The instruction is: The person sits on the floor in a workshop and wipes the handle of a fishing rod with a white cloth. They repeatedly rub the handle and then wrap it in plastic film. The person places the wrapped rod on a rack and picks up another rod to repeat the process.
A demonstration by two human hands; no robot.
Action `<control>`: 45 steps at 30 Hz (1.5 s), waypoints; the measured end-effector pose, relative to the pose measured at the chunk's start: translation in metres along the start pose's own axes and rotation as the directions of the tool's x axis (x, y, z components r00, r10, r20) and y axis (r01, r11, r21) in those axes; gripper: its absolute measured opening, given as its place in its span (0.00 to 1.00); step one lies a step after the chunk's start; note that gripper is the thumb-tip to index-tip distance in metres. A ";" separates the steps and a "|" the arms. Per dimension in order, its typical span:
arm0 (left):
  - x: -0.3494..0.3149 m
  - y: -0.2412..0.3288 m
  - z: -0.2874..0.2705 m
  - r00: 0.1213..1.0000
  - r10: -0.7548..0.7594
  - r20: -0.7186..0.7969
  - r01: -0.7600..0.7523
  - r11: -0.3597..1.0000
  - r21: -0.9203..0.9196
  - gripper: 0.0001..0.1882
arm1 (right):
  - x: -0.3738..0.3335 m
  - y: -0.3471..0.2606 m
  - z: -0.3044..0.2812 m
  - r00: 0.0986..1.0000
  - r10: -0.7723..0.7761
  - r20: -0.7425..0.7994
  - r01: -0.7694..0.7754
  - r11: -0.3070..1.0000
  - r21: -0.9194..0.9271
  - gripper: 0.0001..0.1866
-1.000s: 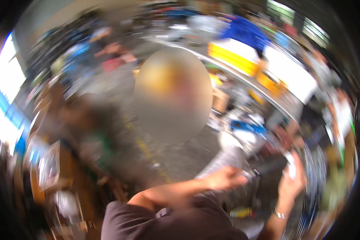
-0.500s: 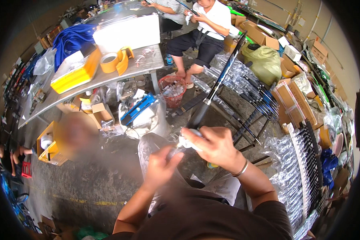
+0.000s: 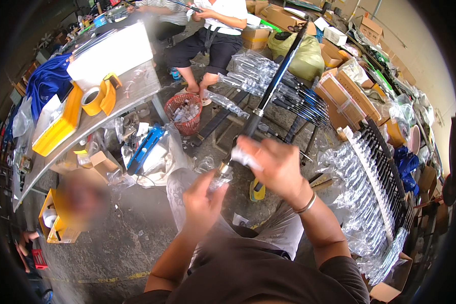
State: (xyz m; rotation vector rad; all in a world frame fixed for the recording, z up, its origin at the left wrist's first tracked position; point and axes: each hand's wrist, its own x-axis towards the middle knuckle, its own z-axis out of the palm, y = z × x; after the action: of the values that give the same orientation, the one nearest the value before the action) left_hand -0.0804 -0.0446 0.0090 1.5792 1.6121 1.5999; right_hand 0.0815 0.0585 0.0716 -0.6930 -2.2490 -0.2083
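Note:
A long black telescopic fishing rod [image 3: 275,83] with a blue tint slants from my lap up and to the right. My right hand [image 3: 274,166], a metal bangle on its wrist, is closed around a white cloth [image 3: 247,157] against the rod's thick handle. Lower down, my left hand [image 3: 202,201] has thumb and fingers closed at the metal-coloured butt end [image 3: 223,168]. Crumpled clear plastic [image 3: 223,179] lies about those fingers; whether they grip it too, I cannot make out.
Wrapped rods [image 3: 300,101] rest on a stand ahead, with more plastic-sleeved rods [image 3: 352,202] at right. A red basket [image 3: 183,115] stands near a seated person [image 3: 213,38]. On the left table [image 3: 137,93] are yellow tape rolls [image 3: 91,101] and a white box [image 3: 114,53].
The view has turned right, so the surroundings shift left. My right hand and the white cloth have moved slightly up along the rod; the metal-coloured butt end now shows between my hands.

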 end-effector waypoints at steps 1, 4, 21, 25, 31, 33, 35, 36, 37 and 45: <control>0.001 0.002 0.002 0.999 -0.034 -0.001 0.034 0.999 -0.032 0.15 | 0.005 0.010 -0.001 0.998 0.061 -0.031 -0.061 0.998 -0.001 0.19; -0.002 -0.006 0.006 0.999 0.029 -0.017 -0.029 1.000 0.010 0.16 | 0.010 0.033 -0.007 0.959 0.139 -0.246 -0.120 0.989 0.090 0.21; -0.009 -0.008 0.007 0.986 0.131 -0.098 -0.097 0.951 0.292 0.18 | 0.004 0.002 0.009 0.998 0.059 0.002 -0.059 0.997 0.051 0.14; -0.014 -0.008 0.001 0.990 0.123 -0.062 -0.095 0.937 0.337 0.18 | 0.013 0.025 0.004 0.983 0.167 -0.076 -0.168 0.986 -0.013 0.14; -0.017 -0.011 0.001 0.994 0.089 -0.062 -0.072 0.967 0.245 0.17 | -0.008 -0.005 0.010 0.999 0.034 0.021 -0.036 0.994 0.099 0.16; -0.018 -0.005 0.000 0.998 0.044 -0.039 -0.035 0.974 0.225 0.17 | 0.002 0.007 0.002 0.986 0.164 0.020 -0.165 0.984 0.063 0.15; -0.022 -0.007 -0.002 0.999 0.036 0.008 -0.037 0.973 0.229 0.17 | 0.009 0.021 -0.001 0.969 0.221 -0.111 -0.210 0.972 0.102 0.13; -0.023 -0.008 -0.003 0.999 0.038 0.029 -0.043 0.972 0.230 0.16 | 0.008 0.020 -0.003 0.969 0.216 -0.119 -0.203 0.973 0.111 0.13; -0.023 -0.011 -0.001 0.999 0.027 0.030 -0.033 0.980 0.197 0.16 | 0.005 0.016 -0.004 0.969 0.210 -0.126 -0.195 0.973 0.120 0.13; -0.028 -0.008 -0.009 0.983 -0.136 0.122 0.129 0.990 0.059 0.15 | 0.003 0.027 0.017 0.983 0.132 -0.131 -0.101 0.969 0.226 0.20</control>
State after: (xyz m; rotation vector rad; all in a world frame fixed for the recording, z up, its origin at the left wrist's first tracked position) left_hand -0.0833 -0.0699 -0.0072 1.5307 1.6644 1.3735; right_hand 0.0837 0.0882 0.0597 -0.6672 -2.0468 0.0455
